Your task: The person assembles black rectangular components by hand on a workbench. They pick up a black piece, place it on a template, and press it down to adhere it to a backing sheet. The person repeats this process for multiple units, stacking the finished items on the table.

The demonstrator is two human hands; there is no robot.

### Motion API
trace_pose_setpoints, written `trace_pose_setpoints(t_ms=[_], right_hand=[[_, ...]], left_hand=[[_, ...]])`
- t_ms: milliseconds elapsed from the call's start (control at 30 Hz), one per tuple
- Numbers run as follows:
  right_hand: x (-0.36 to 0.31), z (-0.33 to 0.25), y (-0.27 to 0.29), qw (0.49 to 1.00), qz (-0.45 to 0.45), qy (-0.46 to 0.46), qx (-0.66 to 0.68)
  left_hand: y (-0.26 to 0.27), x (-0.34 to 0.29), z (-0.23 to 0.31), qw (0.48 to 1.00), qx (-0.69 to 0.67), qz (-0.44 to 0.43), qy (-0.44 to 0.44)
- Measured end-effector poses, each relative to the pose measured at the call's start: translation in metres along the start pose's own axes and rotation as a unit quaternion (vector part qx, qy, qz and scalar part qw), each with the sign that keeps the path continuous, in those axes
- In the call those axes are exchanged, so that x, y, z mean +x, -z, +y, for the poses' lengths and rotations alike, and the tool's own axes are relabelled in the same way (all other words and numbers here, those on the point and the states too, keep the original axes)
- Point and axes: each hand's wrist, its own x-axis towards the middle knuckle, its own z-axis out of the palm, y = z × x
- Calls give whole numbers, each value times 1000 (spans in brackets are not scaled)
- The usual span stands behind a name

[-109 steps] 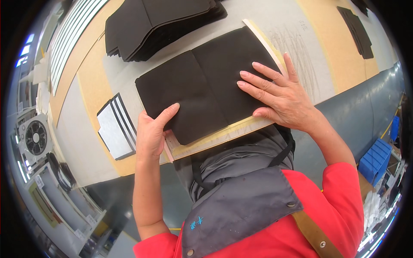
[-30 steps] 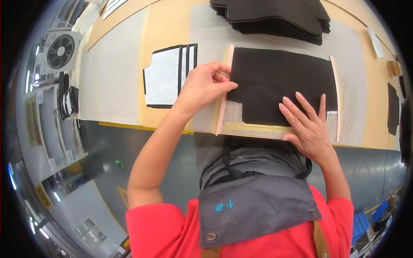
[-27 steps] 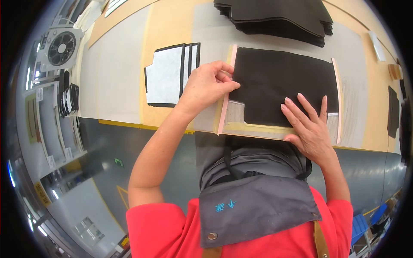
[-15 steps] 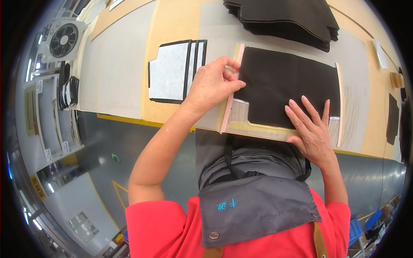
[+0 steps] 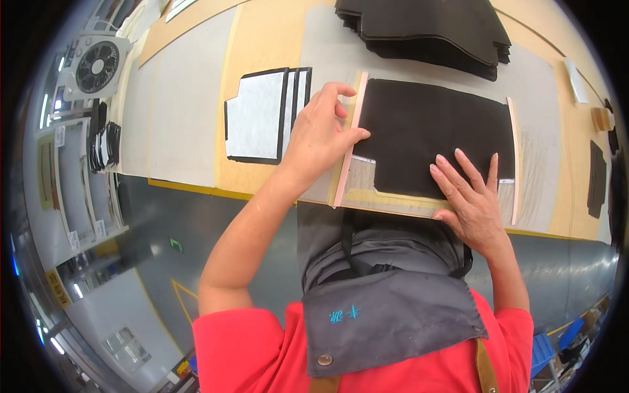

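A black sheet (image 5: 432, 131) with a notched lower left corner lies flat on a board (image 5: 362, 173), between two pale pink strips. My left hand (image 5: 321, 134) reaches over the left pink strip (image 5: 348, 154). Its thumb tip rests at the sheet's left edge, while the fingers are raised and apart from the thumb, with nothing between them. Spread flat on the sheet's lower right part is my right hand (image 5: 468, 196), open, its thumb by the board's near edge. The right pink strip (image 5: 514, 157) runs just past its fingers.
Beyond the sheet sits a thick stack of black sheets (image 5: 429, 29). White panels with black edges (image 5: 259, 114) overlap to the left of my left hand. A small fan (image 5: 98, 65) stands at the far left. A dark piece (image 5: 597, 178) lies at the table's right end.
My left thumb and forefinger have parted at the sheet's left edge, and the fingers have drawn back a little to the left. My right hand stays flat on the sheet.
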Motion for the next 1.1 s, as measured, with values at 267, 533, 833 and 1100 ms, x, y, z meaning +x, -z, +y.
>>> trace_pose_setpoints(t_ms=[267, 533, 833, 1100], right_hand=[[1, -2, 2, 1000, 1, 0, 19], [-1, 1, 1, 999, 7, -2, 41], [-5, 4, -8, 999, 24, -2, 43], [-3, 1, -5, 999, 7, -7, 41]], left_hand=[[-26, -19, -23, 944, 154, 99, -274], [-30, -17, -3, 933, 195, 97, -285], [-96, 26, 31, 909, 120, 83, -391], [-101, 30, 26, 929, 86, 55, -356]])
